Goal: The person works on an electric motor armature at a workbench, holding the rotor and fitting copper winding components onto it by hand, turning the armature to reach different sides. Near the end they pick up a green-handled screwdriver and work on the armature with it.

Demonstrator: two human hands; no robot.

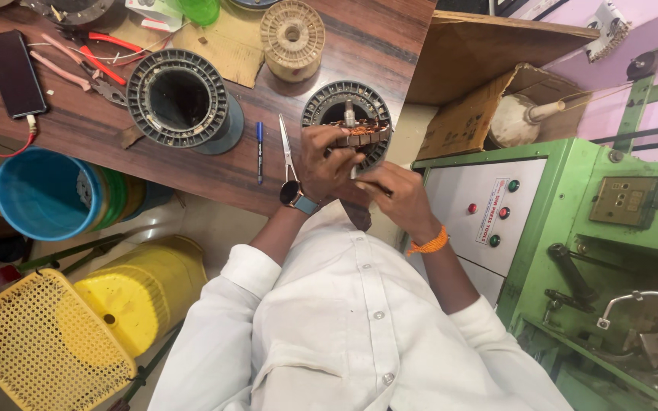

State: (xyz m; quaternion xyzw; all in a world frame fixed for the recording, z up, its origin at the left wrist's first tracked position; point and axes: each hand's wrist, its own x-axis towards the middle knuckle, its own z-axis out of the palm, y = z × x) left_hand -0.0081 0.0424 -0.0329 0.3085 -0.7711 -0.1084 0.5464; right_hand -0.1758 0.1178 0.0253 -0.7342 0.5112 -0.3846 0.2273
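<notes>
White button-up shirt (pixel 359 335), sleeves rolled up near the elbows. Dark round wristwatch (pixel 295 195) with a blue strap just behind the left hand (pixel 327 164). Orange thread band (pixel 429 243) just behind the right hand (pixel 399 199).

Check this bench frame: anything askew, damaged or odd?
Mostly just clutter. The scissors and blue pen lie loose near the table edge, beside the left hand. Both hands, the right hand lower, are on a wound stator. The cardboard box has a ragged flap. No spill visible.
</notes>
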